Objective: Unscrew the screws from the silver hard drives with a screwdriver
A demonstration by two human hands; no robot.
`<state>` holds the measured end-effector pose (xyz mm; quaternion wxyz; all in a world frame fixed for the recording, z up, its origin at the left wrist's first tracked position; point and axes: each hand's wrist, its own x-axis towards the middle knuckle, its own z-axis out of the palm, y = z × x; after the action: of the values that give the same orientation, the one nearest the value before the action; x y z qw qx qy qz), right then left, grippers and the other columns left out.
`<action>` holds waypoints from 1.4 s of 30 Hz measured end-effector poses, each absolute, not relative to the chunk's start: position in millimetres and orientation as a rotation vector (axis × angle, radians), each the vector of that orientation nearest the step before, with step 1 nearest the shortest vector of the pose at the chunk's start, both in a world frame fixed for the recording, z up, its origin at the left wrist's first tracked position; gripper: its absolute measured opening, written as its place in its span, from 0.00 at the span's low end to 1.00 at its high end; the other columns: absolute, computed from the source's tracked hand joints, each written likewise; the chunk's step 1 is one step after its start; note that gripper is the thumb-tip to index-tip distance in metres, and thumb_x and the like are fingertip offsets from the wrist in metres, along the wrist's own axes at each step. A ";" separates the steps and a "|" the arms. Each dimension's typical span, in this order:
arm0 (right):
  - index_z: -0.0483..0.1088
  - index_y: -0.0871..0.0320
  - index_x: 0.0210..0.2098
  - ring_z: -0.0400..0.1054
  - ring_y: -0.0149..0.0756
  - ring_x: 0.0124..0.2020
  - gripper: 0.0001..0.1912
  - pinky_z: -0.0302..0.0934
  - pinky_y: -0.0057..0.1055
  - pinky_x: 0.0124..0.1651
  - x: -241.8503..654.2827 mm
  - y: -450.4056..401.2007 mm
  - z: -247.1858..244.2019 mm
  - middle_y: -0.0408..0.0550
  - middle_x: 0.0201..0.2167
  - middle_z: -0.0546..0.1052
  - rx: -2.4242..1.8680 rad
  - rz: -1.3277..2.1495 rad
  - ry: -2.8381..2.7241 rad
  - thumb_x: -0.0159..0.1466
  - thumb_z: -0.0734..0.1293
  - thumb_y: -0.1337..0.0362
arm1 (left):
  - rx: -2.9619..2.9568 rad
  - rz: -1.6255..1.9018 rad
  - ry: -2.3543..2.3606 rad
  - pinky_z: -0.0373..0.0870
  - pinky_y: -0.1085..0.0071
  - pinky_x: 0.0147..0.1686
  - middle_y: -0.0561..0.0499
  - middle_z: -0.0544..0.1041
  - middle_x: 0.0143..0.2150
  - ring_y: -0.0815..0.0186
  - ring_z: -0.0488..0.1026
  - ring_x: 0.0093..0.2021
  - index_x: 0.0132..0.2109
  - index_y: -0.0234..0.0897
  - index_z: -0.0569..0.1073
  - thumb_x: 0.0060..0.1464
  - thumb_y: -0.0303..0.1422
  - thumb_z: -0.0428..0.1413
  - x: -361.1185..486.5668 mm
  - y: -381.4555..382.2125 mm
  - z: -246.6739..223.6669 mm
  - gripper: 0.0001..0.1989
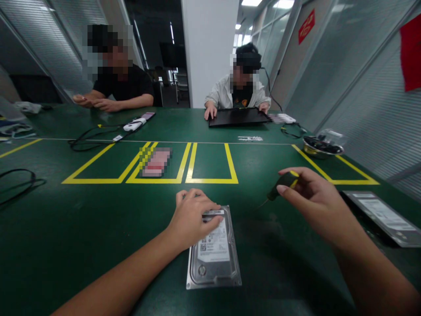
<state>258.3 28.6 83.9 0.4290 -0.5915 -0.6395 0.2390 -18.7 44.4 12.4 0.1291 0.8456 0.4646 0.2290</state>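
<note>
A silver hard drive (219, 263) with a white label lies flat on the green table (98, 228), near the bottom middle. My left hand (195, 217) rests on its upper left part, fingers spread across the label's top. To the right, my right hand (304, 193) is closed around the dark green and yellow handle of a screwdriver (282, 183). The thin shaft points down and left, apart from the drive.
A second drive (384, 215) lies at the right, below a metal bowl (324, 147) of dark items. Yellow tape marks boxes, one with a blurred pink object (157, 161). Two people sit opposite; one holds a black panel (238, 117). Cables lie at left.
</note>
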 end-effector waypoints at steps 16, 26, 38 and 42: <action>0.59 0.51 0.57 0.70 0.33 0.30 0.25 0.68 0.30 0.33 202.8 49.6 96.8 0.44 0.33 0.75 -1.068 0.554 -1.373 0.63 0.68 0.61 | 2.453 0.658 1.330 0.50 0.53 0.47 0.54 0.81 0.43 0.53 0.67 0.49 0.44 0.51 0.80 0.56 0.44 0.59 -19.5 50.9 10.9 0.10; 0.60 0.50 0.58 0.71 0.34 0.31 0.22 0.70 0.34 0.36 194.8 58.8 63.7 0.43 0.32 0.72 -1.116 0.418 -1.524 0.66 0.66 0.59 | 2.442 0.656 1.318 0.50 0.53 0.47 0.54 0.81 0.42 0.53 0.67 0.49 0.43 0.51 0.80 0.54 0.43 0.61 -19.6 52.2 10.7 0.10; 0.59 0.50 0.57 0.72 0.33 0.33 0.20 0.70 0.35 0.40 190.6 68.6 45.0 0.43 0.37 0.74 -1.145 0.464 -1.628 0.67 0.64 0.59 | 2.433 0.664 1.313 0.50 0.53 0.47 0.54 0.82 0.41 0.53 0.67 0.49 0.43 0.51 0.80 0.54 0.43 0.61 -18.9 52.5 10.6 0.10; 0.59 0.50 0.56 0.72 0.33 0.33 0.20 0.70 0.35 0.40 189.7 68.8 43.9 0.42 0.37 0.74 -1.138 0.481 -1.633 0.67 0.64 0.59 | 2.429 0.655 1.318 0.50 0.52 0.48 0.53 0.81 0.41 0.53 0.67 0.48 0.43 0.51 0.80 0.54 0.43 0.61 -19.1 51.9 11.6 0.10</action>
<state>189.7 68.8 43.9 0.5202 -0.4745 -0.6811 0.2008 -19.1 51.9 11.6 0.1502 0.8454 0.4590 0.2281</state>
